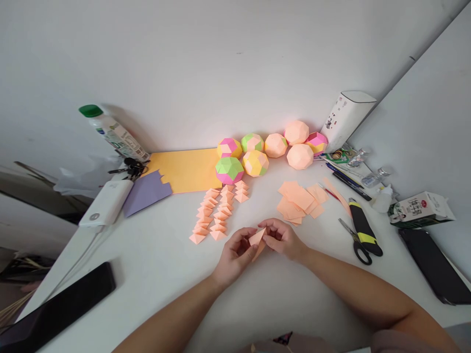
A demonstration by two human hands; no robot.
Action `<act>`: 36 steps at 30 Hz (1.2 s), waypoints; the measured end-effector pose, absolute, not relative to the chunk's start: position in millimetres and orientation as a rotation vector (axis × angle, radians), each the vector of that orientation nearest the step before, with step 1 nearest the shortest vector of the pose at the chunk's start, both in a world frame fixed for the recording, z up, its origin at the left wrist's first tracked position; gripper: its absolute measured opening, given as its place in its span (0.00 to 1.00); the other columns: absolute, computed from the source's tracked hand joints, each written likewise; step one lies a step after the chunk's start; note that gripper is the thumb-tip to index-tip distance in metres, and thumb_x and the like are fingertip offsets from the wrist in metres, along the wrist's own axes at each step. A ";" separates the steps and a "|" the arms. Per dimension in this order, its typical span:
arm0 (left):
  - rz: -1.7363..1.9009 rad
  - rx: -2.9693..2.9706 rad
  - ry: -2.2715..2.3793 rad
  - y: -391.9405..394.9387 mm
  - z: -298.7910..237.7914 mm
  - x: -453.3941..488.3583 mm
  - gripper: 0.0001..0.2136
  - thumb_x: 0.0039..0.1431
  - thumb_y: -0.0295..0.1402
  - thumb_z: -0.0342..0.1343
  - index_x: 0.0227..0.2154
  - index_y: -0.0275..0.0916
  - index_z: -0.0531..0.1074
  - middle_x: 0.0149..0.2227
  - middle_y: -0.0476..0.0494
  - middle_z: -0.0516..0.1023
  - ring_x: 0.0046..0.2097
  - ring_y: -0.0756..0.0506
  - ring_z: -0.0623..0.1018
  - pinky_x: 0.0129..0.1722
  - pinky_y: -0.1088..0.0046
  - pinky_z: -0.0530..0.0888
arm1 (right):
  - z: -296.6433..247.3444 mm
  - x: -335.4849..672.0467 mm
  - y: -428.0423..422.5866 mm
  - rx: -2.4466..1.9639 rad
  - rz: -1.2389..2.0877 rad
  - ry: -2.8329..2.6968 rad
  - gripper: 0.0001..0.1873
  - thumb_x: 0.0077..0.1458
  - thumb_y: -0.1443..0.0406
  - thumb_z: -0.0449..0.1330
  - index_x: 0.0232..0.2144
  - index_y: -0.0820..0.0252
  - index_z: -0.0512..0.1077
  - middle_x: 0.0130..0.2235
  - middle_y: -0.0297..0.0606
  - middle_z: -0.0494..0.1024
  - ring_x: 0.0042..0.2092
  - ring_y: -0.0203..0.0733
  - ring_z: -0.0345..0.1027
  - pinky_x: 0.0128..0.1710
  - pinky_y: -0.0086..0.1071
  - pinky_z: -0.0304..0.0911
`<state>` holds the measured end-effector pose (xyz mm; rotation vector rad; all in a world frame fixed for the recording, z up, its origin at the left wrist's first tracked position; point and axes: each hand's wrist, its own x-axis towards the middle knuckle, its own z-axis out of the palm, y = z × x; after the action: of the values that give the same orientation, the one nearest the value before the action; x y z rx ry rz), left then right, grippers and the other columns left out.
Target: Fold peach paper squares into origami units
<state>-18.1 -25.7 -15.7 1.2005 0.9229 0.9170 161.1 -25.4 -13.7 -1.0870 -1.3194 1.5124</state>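
Held paper (pixel 256 238) over bench (pixel 165 274), pinched in closed fingers (pixel 250 253) of left hand (pixel 235 252) and right hand (pixel 286 240), near folded pieces (pixel 222 214). Seemed best to align edges, then press creases lightly, evenly.

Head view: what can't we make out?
All in the head view:
- Folded paper: part of it, covered by the left hand and right hand.
- Paper pile: lower sheets, under the upper ones.
- Orange sheet: right edge, behind balls.
- Bottle: label text, too small.
- Black slab: far end, cut off at lower left.
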 end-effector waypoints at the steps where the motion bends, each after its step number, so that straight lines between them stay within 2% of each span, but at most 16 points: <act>1: 0.925 1.207 0.915 -25.5 -15.8 -17.7 0.13 0.53 0.37 0.59 0.41 0.41 0.70 0.37 0.45 0.71 0.30 0.51 0.67 0.30 0.75 0.67 | -14.1 161.0 -25.6 -1.091 1.507 -1.335 0.11 0.53 0.67 0.57 0.41 0.59 0.67 0.25 0.27 0.63 0.23 0.30 0.57 0.23 0.26 0.55; 3: 0.938 1.200 0.890 -25.1 -15.4 -16.8 0.13 0.53 0.37 0.59 0.42 0.41 0.70 0.38 0.45 0.71 0.32 0.50 0.69 0.30 0.75 0.67 | -13.9 160.9 -25.9 -1.091 1.509 -1.350 0.11 0.53 0.67 0.57 0.41 0.60 0.68 0.25 0.28 0.63 0.24 0.30 0.56 0.23 0.26 0.54; 8: 0.920 1.124 0.887 -25.7 -16.0 -16.3 0.12 0.55 0.38 0.57 0.41 0.41 0.68 0.25 0.53 0.66 0.24 0.53 0.64 0.23 0.78 0.64 | -8.3 160.1 -26.2 -1.082 1.537 -1.354 0.12 0.53 0.64 0.59 0.40 0.60 0.68 0.26 0.29 0.63 0.26 0.31 0.57 0.25 0.26 0.55; 11: 0.944 1.094 0.898 -25.9 -18.0 -17.1 0.10 0.56 0.38 0.56 0.39 0.42 0.66 0.22 0.56 0.61 0.23 0.53 0.63 0.23 0.79 0.62 | -4.6 159.3 -26.0 -1.090 1.551 -1.422 0.08 0.53 0.63 0.59 0.36 0.62 0.69 0.26 0.30 0.64 0.26 0.32 0.56 0.25 0.27 0.54; 14: 0.996 1.095 0.847 -25.0 -18.6 -17.5 0.06 0.58 0.37 0.55 0.34 0.41 0.65 0.24 0.54 0.61 0.26 0.53 0.63 0.26 0.78 0.62 | -2.8 158.2 -26.0 -1.088 1.513 -1.500 0.07 0.53 0.63 0.59 0.28 0.62 0.68 0.22 0.28 0.60 0.23 0.30 0.51 0.22 0.26 0.49; 17: 1.037 1.175 0.803 -23.1 -18.5 -18.3 0.06 0.60 0.35 0.52 0.29 0.39 0.67 0.29 0.51 0.63 0.30 0.52 0.65 0.30 0.76 0.64 | -1.9 157.0 -26.4 -1.100 1.426 -1.561 0.09 0.51 0.64 0.59 0.23 0.61 0.65 0.21 0.27 0.59 0.23 0.30 0.50 0.21 0.26 0.48; 20: 1.020 1.267 0.787 -21.4 -19.5 -20.7 0.06 0.61 0.33 0.50 0.35 0.41 0.72 0.32 0.49 0.63 0.33 0.51 0.65 0.33 0.74 0.65 | -1.8 156.0 -26.9 -1.091 1.353 -1.605 0.12 0.50 0.65 0.59 0.19 0.61 0.61 0.21 0.27 0.58 0.23 0.30 0.50 0.22 0.27 0.49; 23: 0.987 1.310 0.712 -20.9 -20.6 -23.9 0.10 0.61 0.33 0.49 0.42 0.46 0.74 0.32 0.48 0.63 0.33 0.50 0.66 0.33 0.73 0.65 | -3.5 155.7 -27.1 -1.095 1.339 -1.618 0.12 0.51 0.64 0.58 0.20 0.60 0.62 0.21 0.28 0.59 0.23 0.31 0.50 0.21 0.27 0.49; 28: 0.946 1.371 0.642 -21.6 -17.5 -24.8 0.13 0.60 0.32 0.51 0.46 0.49 0.72 0.33 0.47 0.66 0.34 0.49 0.67 0.33 0.73 0.65 | -7.9 157.8 -27.1 -1.099 1.327 -1.643 0.11 0.50 0.67 0.57 0.20 0.60 0.60 0.21 0.28 0.58 0.23 0.31 0.50 0.21 0.26 0.48; 36: 0.923 1.314 0.756 -23.7 -14.6 -22.7 0.13 0.59 0.33 0.53 0.46 0.48 0.72 0.36 0.46 0.68 0.36 0.48 0.69 0.33 0.73 0.67 | -8.1 159.2 -26.6 -1.064 1.370 -1.537 0.11 0.53 0.63 0.58 0.22 0.61 0.63 0.23 0.29 0.60 0.24 0.31 0.52 0.22 0.27 0.50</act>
<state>-22.7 -23.7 -14.6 1.3136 0.7560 0.9234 159.2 -26.6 -8.1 -1.0643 -1.5368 1.3703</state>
